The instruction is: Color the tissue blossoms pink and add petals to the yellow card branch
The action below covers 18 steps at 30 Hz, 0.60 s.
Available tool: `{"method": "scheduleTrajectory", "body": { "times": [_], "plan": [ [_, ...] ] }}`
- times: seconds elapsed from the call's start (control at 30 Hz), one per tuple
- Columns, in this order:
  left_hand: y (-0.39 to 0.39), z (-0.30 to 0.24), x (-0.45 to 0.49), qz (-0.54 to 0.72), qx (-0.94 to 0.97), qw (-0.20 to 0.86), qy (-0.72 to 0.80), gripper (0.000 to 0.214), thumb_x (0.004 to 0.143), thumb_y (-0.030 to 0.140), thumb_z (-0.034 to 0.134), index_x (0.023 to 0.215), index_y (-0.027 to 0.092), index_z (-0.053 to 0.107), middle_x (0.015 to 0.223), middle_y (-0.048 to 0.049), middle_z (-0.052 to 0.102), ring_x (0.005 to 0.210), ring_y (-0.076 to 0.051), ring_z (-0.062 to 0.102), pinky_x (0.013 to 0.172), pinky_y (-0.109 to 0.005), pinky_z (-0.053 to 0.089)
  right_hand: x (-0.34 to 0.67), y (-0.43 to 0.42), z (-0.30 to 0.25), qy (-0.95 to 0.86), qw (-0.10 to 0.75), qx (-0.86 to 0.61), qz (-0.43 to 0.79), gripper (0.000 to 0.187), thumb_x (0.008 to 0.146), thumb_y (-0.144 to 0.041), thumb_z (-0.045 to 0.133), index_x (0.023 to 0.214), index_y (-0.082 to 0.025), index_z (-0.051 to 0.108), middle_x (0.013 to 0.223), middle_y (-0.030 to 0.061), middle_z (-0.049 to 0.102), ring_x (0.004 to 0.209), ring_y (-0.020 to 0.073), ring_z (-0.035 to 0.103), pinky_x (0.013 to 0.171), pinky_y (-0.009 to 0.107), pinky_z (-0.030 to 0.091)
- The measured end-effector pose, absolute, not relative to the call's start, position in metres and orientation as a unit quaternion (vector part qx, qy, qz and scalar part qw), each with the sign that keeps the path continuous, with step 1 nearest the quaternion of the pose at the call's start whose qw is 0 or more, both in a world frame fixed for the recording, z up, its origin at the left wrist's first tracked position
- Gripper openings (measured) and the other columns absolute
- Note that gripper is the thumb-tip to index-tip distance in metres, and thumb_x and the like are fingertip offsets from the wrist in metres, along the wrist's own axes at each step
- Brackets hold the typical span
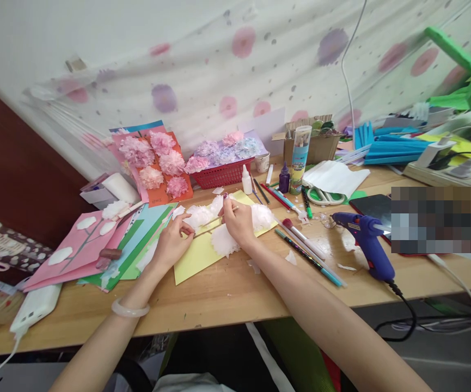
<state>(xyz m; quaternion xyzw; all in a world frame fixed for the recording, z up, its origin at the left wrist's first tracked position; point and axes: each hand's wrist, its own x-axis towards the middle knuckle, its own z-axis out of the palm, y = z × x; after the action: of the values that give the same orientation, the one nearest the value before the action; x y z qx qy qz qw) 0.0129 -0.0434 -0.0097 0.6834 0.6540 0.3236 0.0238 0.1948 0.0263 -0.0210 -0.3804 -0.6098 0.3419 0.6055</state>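
Note:
A sheet of yellow paper (194, 262) lies on the table in front of me, with white ruffled paper flowers (224, 240) on its upper part. My right hand (238, 222) is closed over the flowers, fingers pinched round a thin tan stick (209, 224) that slants down to the left. At the paper's left side is my left hand (173, 243), its fingers bent and fingertips close together by the stick's lower end. Whether those fingertips grip the stick or something small is too fine to make out. A pale bangle (130, 309) circles the left wrist.
A blue glue gun (364, 242) lies at right, its cord running off the edge. Brushes and pens (309, 258) lie between it and the paper. Behind stand a white bottle (246, 181) and a red basket (221, 174) of paper flowers. Coloured sheets (82, 242) are stacked at left.

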Motion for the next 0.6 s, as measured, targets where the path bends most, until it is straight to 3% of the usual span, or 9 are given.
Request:
{"method": "scheduleTrajectory", "body": {
  "times": [0.23,0.6],
  "plan": [
    [-0.040,0.000,0.018,0.371,0.659,-0.018,0.654,0.039,0.078,0.020,0.058,0.116,0.023,0.052,0.086,0.0004,0.072,0.079,-0.018,0.066,0.078,-0.031,0.048,0.192,0.022,-0.023,-0.642,0.592,-0.345,0.344,0.053,0.097,-0.044,0.038,0.052,-0.022,0.057,0.043,-0.0032,0.053,0.047,0.0120,0.055,0.056,0.023,0.036],
    [-0.025,-0.019,0.019,0.313,0.702,-0.007,0.639,0.040,0.076,0.013,0.057,0.115,0.024,0.056,0.083,0.0002,0.071,0.083,-0.021,0.067,0.083,-0.035,0.048,0.193,0.018,-0.020,-0.667,0.606,-0.315,0.297,0.054,0.096,-0.042,0.040,0.047,-0.023,0.055,0.043,-0.0019,0.055,0.045,0.0123,0.053,0.053,0.024,0.035]
  ]
}}
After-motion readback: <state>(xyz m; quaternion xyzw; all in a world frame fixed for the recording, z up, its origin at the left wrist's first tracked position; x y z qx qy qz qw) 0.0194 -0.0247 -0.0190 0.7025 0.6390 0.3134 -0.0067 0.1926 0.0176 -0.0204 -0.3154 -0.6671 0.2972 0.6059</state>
